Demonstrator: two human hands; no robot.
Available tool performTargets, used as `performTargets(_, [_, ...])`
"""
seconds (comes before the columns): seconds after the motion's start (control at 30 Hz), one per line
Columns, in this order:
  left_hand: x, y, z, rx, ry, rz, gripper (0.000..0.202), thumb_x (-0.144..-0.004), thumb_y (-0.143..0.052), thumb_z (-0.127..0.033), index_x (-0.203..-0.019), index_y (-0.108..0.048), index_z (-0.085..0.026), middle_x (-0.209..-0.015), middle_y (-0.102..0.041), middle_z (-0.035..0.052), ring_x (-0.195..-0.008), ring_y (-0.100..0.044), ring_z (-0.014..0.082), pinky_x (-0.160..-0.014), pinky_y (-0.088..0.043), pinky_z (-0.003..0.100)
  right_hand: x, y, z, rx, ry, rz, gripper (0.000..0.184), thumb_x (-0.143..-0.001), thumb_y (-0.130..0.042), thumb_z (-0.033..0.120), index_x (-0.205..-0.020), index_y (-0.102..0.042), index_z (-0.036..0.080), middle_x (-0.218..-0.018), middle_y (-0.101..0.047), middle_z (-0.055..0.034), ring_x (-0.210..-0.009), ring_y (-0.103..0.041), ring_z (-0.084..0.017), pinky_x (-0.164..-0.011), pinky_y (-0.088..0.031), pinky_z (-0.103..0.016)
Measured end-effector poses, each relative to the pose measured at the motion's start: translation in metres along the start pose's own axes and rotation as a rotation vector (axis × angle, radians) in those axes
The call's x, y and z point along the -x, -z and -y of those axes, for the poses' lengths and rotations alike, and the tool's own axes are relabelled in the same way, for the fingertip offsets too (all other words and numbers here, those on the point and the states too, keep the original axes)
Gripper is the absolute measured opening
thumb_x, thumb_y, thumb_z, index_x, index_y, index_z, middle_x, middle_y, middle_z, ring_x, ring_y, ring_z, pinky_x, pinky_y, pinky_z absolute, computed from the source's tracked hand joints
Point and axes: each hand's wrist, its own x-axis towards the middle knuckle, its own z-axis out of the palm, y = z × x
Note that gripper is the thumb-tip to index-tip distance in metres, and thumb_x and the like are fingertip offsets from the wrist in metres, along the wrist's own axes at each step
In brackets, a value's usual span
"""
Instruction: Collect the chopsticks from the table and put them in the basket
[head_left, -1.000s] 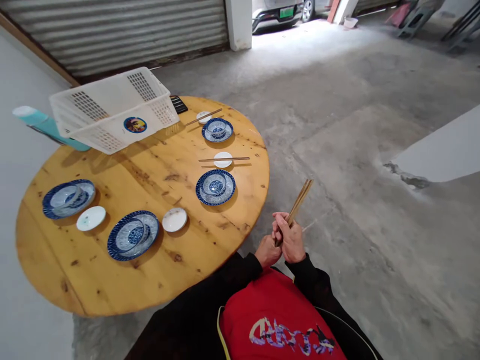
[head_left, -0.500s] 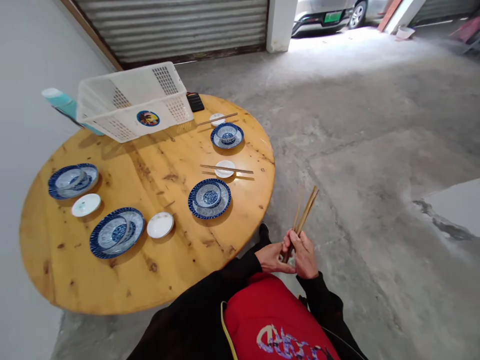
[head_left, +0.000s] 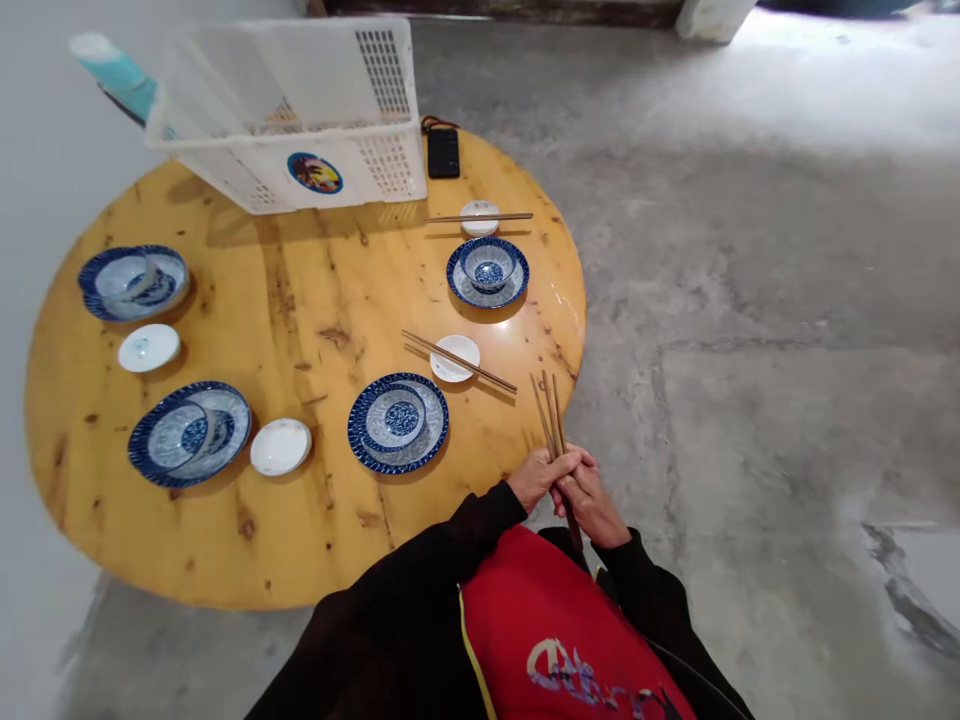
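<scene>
Both hands meet on a small bundle of brown chopsticks (head_left: 553, 412) in front of my red shirt, by the table's right edge. My left hand (head_left: 538, 474) closes on them from the left, my right hand (head_left: 589, 500) from below right; the fingers overlap and hide part of the grip. The upper ends fan apart. Closest on the table is a blue-patterned plate with a bowl (head_left: 394, 416) on it. Beyond lies a white saucer (head_left: 444, 368) with a pair of chopsticks (head_left: 491, 377) across it. Farther back, another plate and bowl (head_left: 488, 270) sit below a saucer (head_left: 480, 226) bearing chopsticks (head_left: 517, 216).
On the left of the round wooden table (head_left: 300, 540) are two more plate-and-bowl sets (head_left: 217, 455) (head_left: 169, 300), each beside a white saucer (head_left: 280, 458) (head_left: 142, 360). A white plastic basket (head_left: 375, 185) stands at the back, with a black phone-like object (head_left: 443, 160) next to it.
My view has swung down and to the right. The hands have drawn closer to the table edge, and my left hand has gone from beside the chopsticks' lower ends to closing around them.
</scene>
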Motion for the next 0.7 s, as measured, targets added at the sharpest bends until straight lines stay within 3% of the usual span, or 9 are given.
performTargets(0.17, [-0.013, 0.007, -0.015, 0.034, -0.103, -0.233, 0.06, -0.083, -0.054, -0.068, -0.093, -0.068, -0.01, -0.056, -0.06, 0.0015, -0.035, -0.051, 0.0094, -0.034, -0.035, 0.019, -0.031, 0.01, 0.018, 0.091, 0.024, 0.139, 0.025, -0.091, -0.045, 0.045, -0.084, -0.048, 0.021, -0.061, -0.052, 0.0029, -0.047, -0.049, -0.012, -0.047, -0.043, -0.026])
performTargets(0.33, [-0.03, 0.023, -0.034, 0.145, -0.416, -0.619, 0.047, -0.082, -0.061, -0.06, -0.071, -0.06, -0.014, -0.075, -0.07, 0.0082, -0.066, -0.063, 0.014, -0.065, -0.05, 0.025, -0.065, 0.011, 0.017, 0.304, 0.125, 0.234, 0.016, -0.086, -0.052, 0.037, -0.082, -0.047, 0.022, -0.066, -0.052, 0.0012, -0.056, -0.05, -0.015, -0.053, -0.04, -0.028])
performTargets(0.5, [-0.039, 0.043, -0.043, 0.026, -0.531, -0.922, 0.048, -0.084, -0.057, -0.061, -0.074, -0.064, -0.014, -0.076, -0.068, 0.0075, -0.074, -0.062, 0.0158, -0.071, -0.047, 0.027, -0.104, 0.018, 0.021, 0.496, 0.255, 0.346, 0.022, -0.09, -0.044, 0.039, -0.076, -0.041, 0.023, -0.062, -0.048, 0.0021, -0.055, -0.045, -0.014, -0.055, -0.034, -0.028])
performTargets(0.6, [-0.042, 0.052, -0.033, -0.03, -0.568, -1.179, 0.047, -0.086, -0.053, -0.062, -0.085, -0.065, -0.017, -0.087, -0.067, 0.0065, -0.08, -0.061, 0.0157, -0.068, -0.045, 0.025, -0.126, 0.029, 0.028, 0.539, 0.287, 0.396, 0.024, -0.092, -0.04, 0.041, -0.075, -0.039, 0.023, -0.059, -0.046, 0.0029, -0.053, -0.045, -0.015, -0.055, -0.034, -0.028])
performTargets(0.7, [-0.05, 0.06, -0.021, 0.027, -0.502, -1.405, 0.043, -0.086, -0.055, -0.061, -0.09, -0.062, -0.018, -0.091, -0.065, 0.006, -0.081, -0.061, 0.0158, -0.067, -0.044, 0.025, -0.146, 0.041, 0.034, 0.538, 0.289, 0.392, 0.027, -0.094, -0.037, 0.042, -0.075, -0.04, 0.024, -0.058, -0.048, 0.0025, -0.054, -0.048, -0.015, -0.056, -0.035, -0.027])
